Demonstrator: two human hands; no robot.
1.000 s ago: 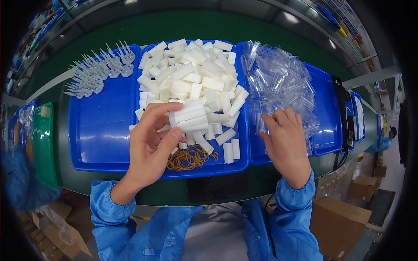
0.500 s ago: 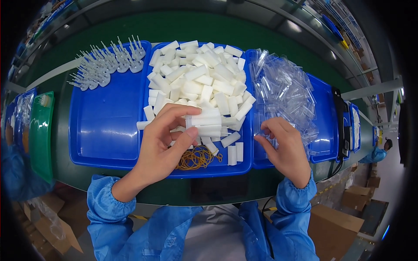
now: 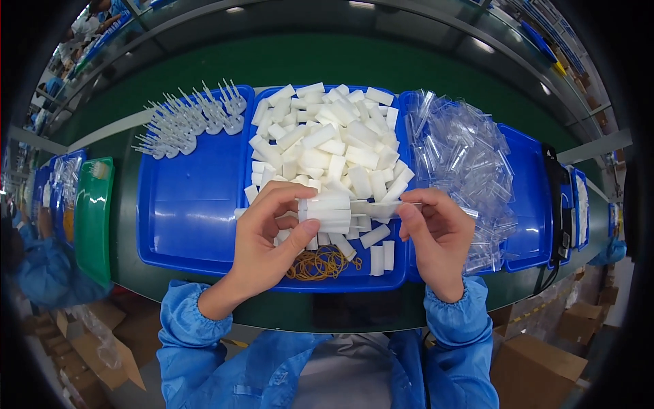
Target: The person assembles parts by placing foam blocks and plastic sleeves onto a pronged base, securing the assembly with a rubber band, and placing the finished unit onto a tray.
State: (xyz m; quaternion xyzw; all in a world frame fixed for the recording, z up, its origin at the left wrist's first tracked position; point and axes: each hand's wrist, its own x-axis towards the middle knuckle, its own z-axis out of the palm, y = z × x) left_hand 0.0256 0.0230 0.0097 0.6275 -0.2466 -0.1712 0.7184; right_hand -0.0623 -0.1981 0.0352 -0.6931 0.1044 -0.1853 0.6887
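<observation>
While the left hand (image 3: 272, 232) grips a bundle of white pieces (image 3: 330, 213) over the middle blue tray (image 3: 361, 282), the right hand (image 3: 437, 228) pinches 1 translucent plastic piece (image 3: 383, 209); keeping both level likely helps. Rubber bands (image 3: 320, 264) lie inside that tray.

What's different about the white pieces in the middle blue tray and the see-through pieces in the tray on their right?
The white pieces hide whatever is behind them, but the see-through pieces let you look through. The white pieces look dull and chunky, while the see-through pieces look shiny and thin. Both kinds lie in jumbled heaps, pointing every which way, in blue trays.
</observation>
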